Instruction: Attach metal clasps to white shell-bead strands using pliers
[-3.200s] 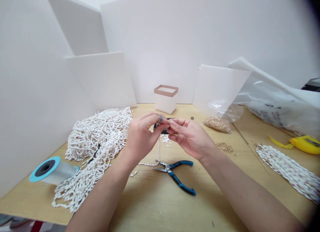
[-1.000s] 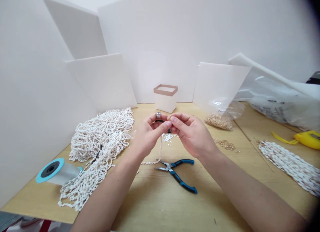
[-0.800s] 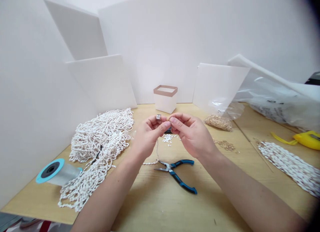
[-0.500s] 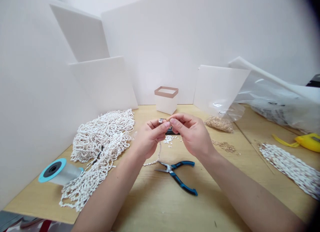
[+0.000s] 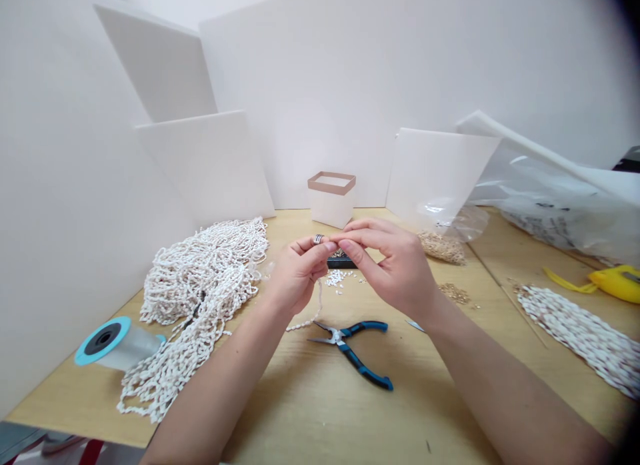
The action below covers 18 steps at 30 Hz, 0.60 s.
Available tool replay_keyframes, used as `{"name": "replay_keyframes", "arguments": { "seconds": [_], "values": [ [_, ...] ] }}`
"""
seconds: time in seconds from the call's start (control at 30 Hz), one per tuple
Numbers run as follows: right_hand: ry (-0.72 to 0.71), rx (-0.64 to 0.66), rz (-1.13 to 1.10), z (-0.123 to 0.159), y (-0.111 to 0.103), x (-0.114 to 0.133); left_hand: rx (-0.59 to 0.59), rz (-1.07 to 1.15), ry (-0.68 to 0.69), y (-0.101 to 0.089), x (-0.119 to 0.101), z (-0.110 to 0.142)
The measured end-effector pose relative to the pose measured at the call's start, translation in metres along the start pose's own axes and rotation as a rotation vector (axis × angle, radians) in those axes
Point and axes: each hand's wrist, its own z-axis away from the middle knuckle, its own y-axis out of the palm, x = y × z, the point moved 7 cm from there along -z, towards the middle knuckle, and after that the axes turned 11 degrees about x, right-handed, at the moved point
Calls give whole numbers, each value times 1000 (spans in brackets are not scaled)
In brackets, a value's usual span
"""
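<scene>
My left hand [image 5: 299, 271], with a ring on one finger, is closed in a pinch on a strand of small white beads [image 5: 319, 305]. The strand hangs below the fingers and trails onto the table. Against the left fingertips, my right hand [image 5: 393, 261] brings its thumb and fingers together; whatever lies between them is hidden. Beneath both hands are pliers [image 5: 345, 338] with blue-and-black handles, lying with the jaws apart. Behind the fingers sits a black tray [image 5: 345, 261] of small dark and gold pieces, with loose white beads [image 5: 337, 277] in front.
Heaped white bead strands [image 5: 200, 285] and a spool of clear line [image 5: 120, 345] lie left. A white box [image 5: 331, 208] stands at the back. On the right are a bag of beige beads [image 5: 443, 245], gold beads [image 5: 454, 292], laid-out strands [image 5: 575, 331] and a yellow object [image 5: 617, 283].
My right fingers have straightened and extended over the left fingertips, and the right hand has shifted slightly right. More of the black tray now shows. The pliers stay put.
</scene>
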Motion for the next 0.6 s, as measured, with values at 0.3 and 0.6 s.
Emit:
{"name": "replay_keyframes", "arguments": {
  "seconds": [0.3, 0.6],
  "values": [
    [200, 139, -123, -1, -7, -7, 51, -172, -13, 2, -4, 3],
    [78, 246, 84, -3, -9, 1, 94, -373, 6, 4, -4, 5]
  ]
}}
